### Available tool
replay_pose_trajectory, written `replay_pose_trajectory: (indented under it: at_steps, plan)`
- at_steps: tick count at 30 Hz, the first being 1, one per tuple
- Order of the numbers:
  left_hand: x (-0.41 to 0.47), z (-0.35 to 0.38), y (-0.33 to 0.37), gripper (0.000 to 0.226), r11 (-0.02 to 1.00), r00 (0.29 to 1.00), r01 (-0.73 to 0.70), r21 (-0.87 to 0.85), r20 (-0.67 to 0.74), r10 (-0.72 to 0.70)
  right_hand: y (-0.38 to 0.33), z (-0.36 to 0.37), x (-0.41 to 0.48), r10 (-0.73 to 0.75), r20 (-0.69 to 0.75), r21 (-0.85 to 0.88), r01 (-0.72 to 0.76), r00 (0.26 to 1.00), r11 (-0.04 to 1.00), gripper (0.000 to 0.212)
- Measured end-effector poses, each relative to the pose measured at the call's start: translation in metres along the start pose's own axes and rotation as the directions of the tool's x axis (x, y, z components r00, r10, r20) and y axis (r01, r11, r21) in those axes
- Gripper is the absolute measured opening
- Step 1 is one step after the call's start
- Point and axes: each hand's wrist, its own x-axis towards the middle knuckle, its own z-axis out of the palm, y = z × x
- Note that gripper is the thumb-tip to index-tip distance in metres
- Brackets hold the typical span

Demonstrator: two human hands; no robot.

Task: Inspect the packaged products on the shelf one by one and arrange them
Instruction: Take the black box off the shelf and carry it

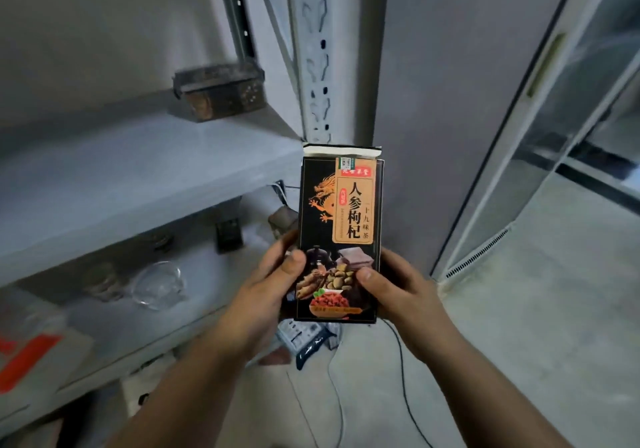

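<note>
A tall black tea box [341, 212] with a gold dragon, Chinese lettering and pictures of herbs stands upright in front of me, its printed face toward the camera. My left hand [273, 281] grips its lower left edge, thumb on the front. My right hand [394, 285] grips the lower right edge, thumb on the front as well. The top flap looks slightly lifted. A similar dark box [220, 91] lies on its side at the back of the upper grey shelf [138, 170].
The slotted metal upright [317, 53] of the rack rises behind the box. On the lower shelf [145, 323] sit a clear glass bowl [159, 285], a small dark item [228, 233] and a red-and-white package [31, 357]. Packets and cables lie on the floor [311, 338]. A glass door [568, 129] stands at the right.
</note>
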Motion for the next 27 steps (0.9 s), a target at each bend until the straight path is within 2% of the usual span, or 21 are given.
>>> replay_pose_trajectory:
  at_steps: [3, 9, 11, 16, 21, 27]
  plan:
    - [-0.004, 0.034, -0.027, 0.074, 0.992, 0.995, 0.089, 0.094, 0.033, -0.093, 0.021, -0.036, -0.03, 0.044, -0.081, 0.035, -0.042, 0.996, 0.999, 0.052]
    - [-0.019, 0.108, -0.059, 0.055, 0.985, 0.977, 0.155, 0.078, 0.138, -0.164, 0.05, -0.096, -0.084, 0.102, -0.231, 0.116, -0.077, 0.968, 0.99, 0.051]
    - [-0.022, 0.126, -0.069, 0.052, 0.976, 0.962, 0.186, 0.115, 0.182, -0.204, 0.058, -0.109, -0.102, 0.124, -0.279, 0.135, -0.089, 0.952, 0.987, 0.054]
    - [-0.021, 0.156, -0.089, 0.049, 0.945, 0.913, 0.275, 0.177, 0.259, -0.314, 0.069, -0.129, -0.145, 0.156, -0.429, 0.16, -0.095, 0.89, 0.983, 0.047]
    - [-0.019, 0.172, -0.108, 0.045, 0.919, 0.834, 0.277, 0.28, 0.406, -0.375, 0.076, -0.124, -0.184, 0.183, -0.58, 0.169, -0.102, 0.794, 0.98, 0.048]
    - [-0.026, 0.182, -0.119, 0.051, 0.879, 0.636, 0.257, 0.401, 0.615, -0.466, 0.083, -0.084, -0.236, 0.21, -0.788, 0.218, -0.057, 0.579, 0.974, 0.049]
